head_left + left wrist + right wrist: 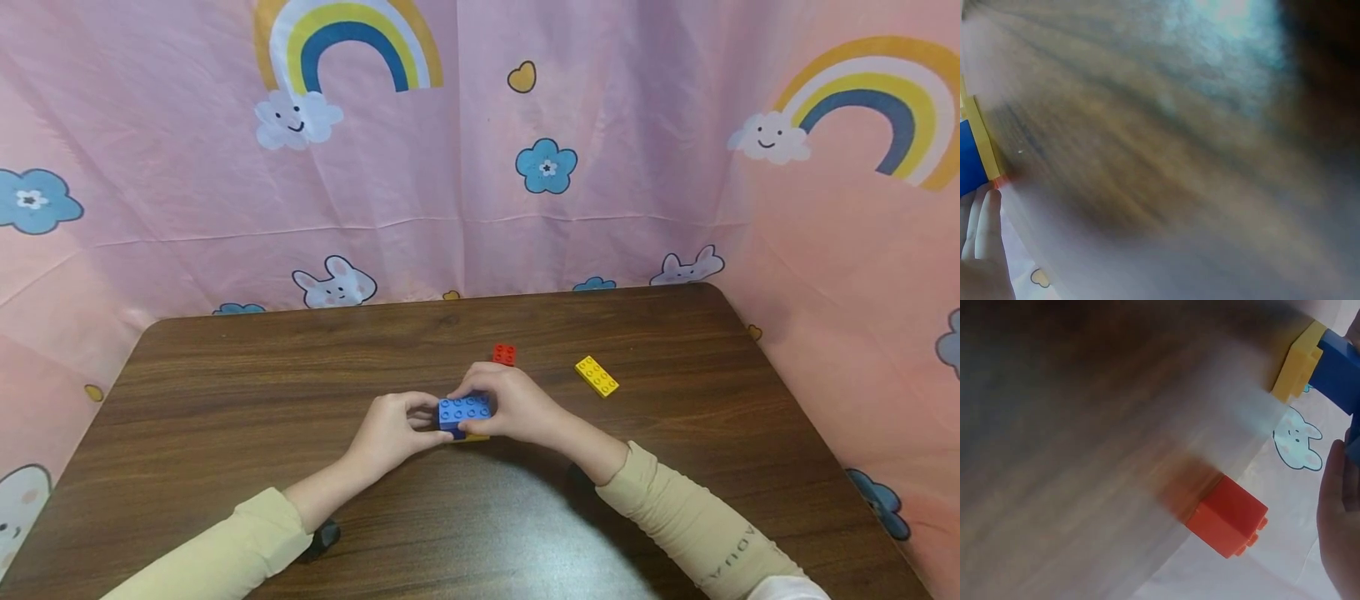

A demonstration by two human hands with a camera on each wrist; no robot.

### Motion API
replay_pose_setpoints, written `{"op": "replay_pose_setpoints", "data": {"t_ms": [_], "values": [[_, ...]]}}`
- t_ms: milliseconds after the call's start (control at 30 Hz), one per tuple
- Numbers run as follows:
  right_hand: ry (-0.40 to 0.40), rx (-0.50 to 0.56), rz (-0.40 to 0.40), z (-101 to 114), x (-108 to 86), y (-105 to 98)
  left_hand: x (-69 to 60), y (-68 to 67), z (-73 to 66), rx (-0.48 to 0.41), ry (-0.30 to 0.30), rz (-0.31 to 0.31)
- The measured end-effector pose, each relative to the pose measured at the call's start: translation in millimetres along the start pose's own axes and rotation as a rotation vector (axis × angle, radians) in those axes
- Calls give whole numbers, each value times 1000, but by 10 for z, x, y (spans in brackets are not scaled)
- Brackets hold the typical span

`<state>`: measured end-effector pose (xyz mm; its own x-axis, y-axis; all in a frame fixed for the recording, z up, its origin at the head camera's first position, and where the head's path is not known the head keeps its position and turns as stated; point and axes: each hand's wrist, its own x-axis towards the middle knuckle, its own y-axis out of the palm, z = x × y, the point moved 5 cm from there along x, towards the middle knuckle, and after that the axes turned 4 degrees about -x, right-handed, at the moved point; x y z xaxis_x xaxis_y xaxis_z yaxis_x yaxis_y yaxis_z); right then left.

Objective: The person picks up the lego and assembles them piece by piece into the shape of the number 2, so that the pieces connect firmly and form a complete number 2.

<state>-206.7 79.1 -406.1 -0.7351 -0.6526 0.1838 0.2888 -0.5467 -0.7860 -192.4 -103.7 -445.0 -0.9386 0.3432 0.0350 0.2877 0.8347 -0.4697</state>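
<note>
A light-blue building brick [463, 410] with studs on top sits over a darker blue brick [1337, 374]. Under them lies a yellow brick [1299, 362], and its front edge shows below the stack in the head view. My left hand [390, 429] holds the left side of this stack between thumb and fingers. From the right, my right hand [517, 404] grips the light-blue brick, thumb in front and fingers behind. The hands partly hide the lower bricks. Only the left hand's fingers [988, 222] at the blue side show in the left wrist view.
Beyond the right hand stands a small red brick [505, 354]. A flat yellow brick [597, 377] lies farther right on the brown wooden table [247, 383]. A dark object [322, 540] is partly hidden by the left sleeve. Pink patterned cloth [420, 167] hangs behind the table.
</note>
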Motion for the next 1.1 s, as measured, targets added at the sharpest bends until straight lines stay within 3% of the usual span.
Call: {"op": "replay_pose_setpoints", "data": {"t_ms": [567,1100], "values": [[-34,-59,-18,54,19,1,1,23,14,-25,-15,14],[-48,-121,-12,80,26,20,7,16,17,-14,19,8]]}}
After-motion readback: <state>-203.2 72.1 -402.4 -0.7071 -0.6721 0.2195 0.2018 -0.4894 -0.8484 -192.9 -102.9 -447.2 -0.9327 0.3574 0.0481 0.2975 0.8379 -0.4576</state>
